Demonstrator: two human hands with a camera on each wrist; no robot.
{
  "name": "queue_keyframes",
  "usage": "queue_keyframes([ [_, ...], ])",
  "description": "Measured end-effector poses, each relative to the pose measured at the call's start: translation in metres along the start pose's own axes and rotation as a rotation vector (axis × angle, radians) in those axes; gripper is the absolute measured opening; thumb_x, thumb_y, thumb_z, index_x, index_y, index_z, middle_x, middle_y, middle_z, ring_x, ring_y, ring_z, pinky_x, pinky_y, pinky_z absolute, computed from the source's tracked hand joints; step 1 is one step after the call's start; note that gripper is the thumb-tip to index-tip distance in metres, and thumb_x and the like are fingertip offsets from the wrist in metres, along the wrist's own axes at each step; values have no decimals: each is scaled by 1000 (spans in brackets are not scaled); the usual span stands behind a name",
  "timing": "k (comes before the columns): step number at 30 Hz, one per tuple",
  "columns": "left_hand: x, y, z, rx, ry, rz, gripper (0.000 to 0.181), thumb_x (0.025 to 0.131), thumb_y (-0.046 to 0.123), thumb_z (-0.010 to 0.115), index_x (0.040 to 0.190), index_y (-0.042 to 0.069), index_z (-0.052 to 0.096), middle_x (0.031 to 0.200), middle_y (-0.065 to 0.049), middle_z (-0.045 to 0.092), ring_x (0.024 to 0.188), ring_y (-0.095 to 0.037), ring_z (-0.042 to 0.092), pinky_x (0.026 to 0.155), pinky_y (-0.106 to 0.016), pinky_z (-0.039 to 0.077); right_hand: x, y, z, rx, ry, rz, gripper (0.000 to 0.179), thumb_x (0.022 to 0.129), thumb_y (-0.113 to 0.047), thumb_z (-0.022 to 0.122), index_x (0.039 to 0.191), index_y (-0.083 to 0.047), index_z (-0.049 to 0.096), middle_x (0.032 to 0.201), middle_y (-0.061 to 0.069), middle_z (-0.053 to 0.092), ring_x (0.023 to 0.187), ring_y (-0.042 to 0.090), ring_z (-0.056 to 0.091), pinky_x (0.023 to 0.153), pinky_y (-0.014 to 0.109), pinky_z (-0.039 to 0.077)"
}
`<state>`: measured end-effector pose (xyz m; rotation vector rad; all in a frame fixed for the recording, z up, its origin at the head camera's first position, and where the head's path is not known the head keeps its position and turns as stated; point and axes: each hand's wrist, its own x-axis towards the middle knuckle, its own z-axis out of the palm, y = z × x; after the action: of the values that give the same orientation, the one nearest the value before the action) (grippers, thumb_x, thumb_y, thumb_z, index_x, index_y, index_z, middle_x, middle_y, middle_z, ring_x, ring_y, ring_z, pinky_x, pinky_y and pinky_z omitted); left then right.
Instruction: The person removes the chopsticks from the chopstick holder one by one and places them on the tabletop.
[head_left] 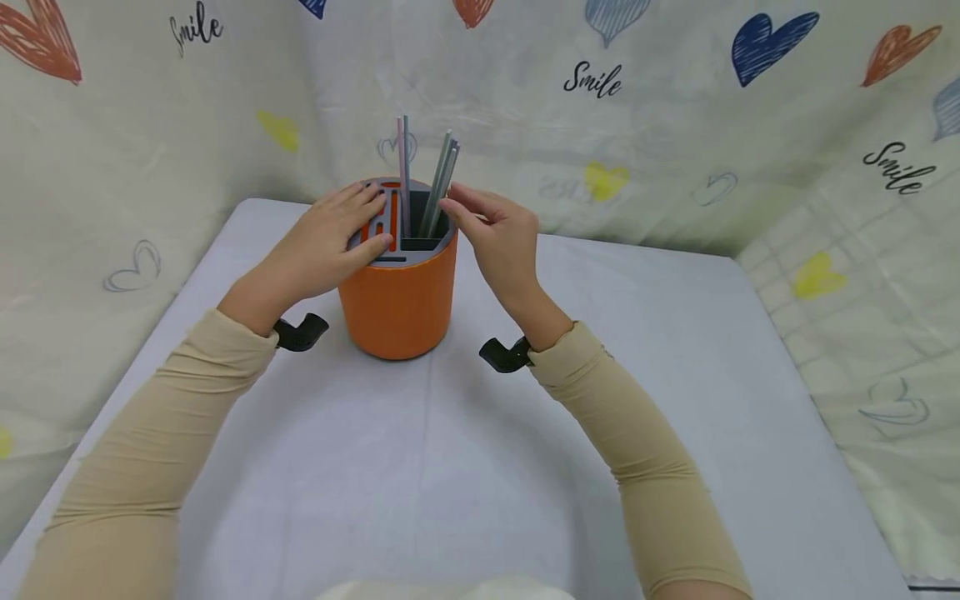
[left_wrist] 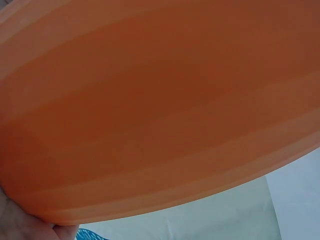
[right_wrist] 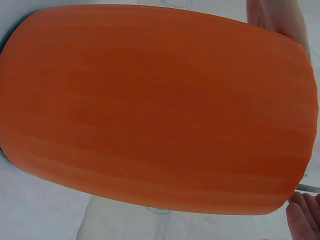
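An orange round organizer [head_left: 397, 308] with a grey slotted top stands on the table. My left hand [head_left: 333, 229] rests on the left of this top, fingers stretched over the slots and thumb along the near side. Several thin straw-like sticks [head_left: 440, 187] lean out of the dark compartment at the right, a pinkish one [head_left: 401, 158] among those further left. At the right rim my right hand [head_left: 498, 237] has thumb and forefinger together, pinching at a stick. The organizer's orange wall [left_wrist: 165, 100] fills most of the left wrist view. Right fingertips [right_wrist: 301, 215] show beside a greenish stick [right_wrist: 307, 188].
A white cloth covers the table [head_left: 420, 467]. Behind it hangs a pale curtain [head_left: 510, 108] printed with hearts and "Smile". Black wrist mounts [head_left: 302, 332] stick out from both sleeves in the head view.
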<state>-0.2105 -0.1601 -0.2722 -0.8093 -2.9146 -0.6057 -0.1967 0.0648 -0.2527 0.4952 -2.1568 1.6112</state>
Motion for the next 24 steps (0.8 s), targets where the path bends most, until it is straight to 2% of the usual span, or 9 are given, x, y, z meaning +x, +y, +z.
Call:
queue_keyframes([
  [7,2,2,1,-2,11,-1,65,97,46,34,146,5,25,154,-11,18,144,-27,9,117,-46,8,7,0,5,-29,8,63,30,81,-16,71,106,0,70,102,14,70,93,15,66,78,21,54],
  [18,2,3,2,-11,15,-18,64,97,45,34,147,6,25,154,-11,19,144,-27,9,117,-47,10,16,0,8,-20,-3,132,25,82,-13,70,100,3,71,96,17,70,84,19,67,76,21,55],
  [24,1,1,3,-8,22,-25,64,97,45,34,146,6,26,154,-11,21,144,-27,10,117,-47,11,29,2,2,143,-20,139,22,80,-10,71,96,5,72,92,17,71,83,20,70,77,24,56],
])
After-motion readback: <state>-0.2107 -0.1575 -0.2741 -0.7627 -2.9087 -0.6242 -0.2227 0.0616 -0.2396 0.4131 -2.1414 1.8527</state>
